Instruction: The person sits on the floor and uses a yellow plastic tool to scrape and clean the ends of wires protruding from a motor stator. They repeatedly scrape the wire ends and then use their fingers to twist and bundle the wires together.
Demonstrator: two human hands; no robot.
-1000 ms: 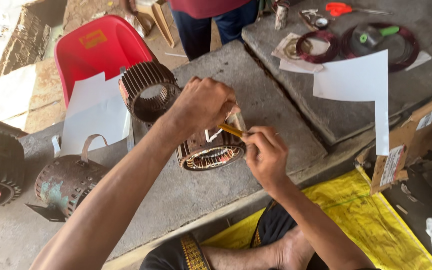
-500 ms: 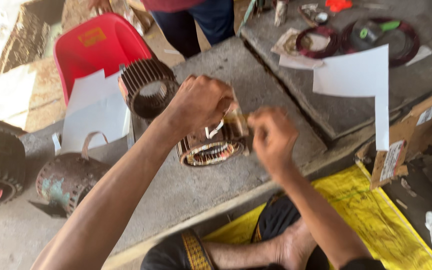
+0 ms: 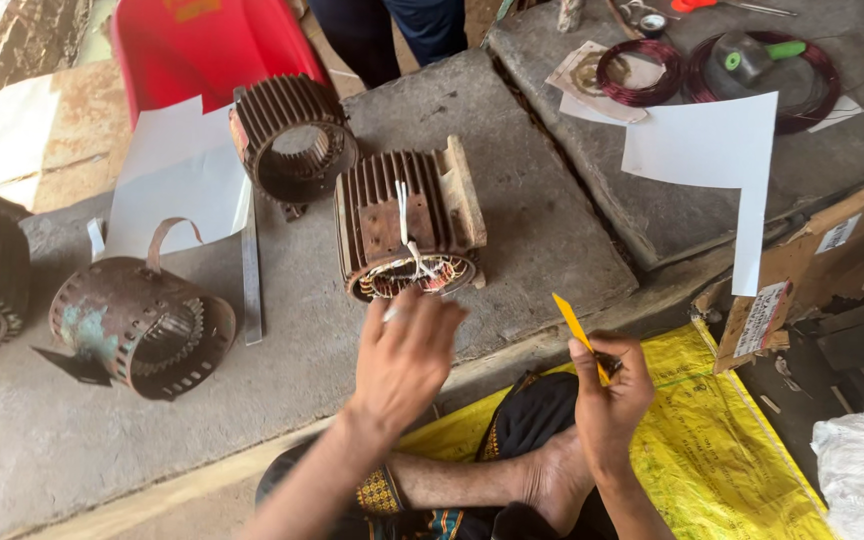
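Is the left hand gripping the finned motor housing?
No, the left hand hovers open just in front of the finned motor housing, not gripping it.

I am sitting in a rough motor-repair workshop, working low at a worn concrete worktop (image 3: 552, 230). Finned motor housings (image 3: 407, 225) with exposed copper windings are lying around me, a rusty stator shell (image 3: 142, 325) among them. Coils of reddish winding wire (image 3: 637, 72) and sheets of white insulation paper (image 3: 727, 150) are resting on the slab beyond.
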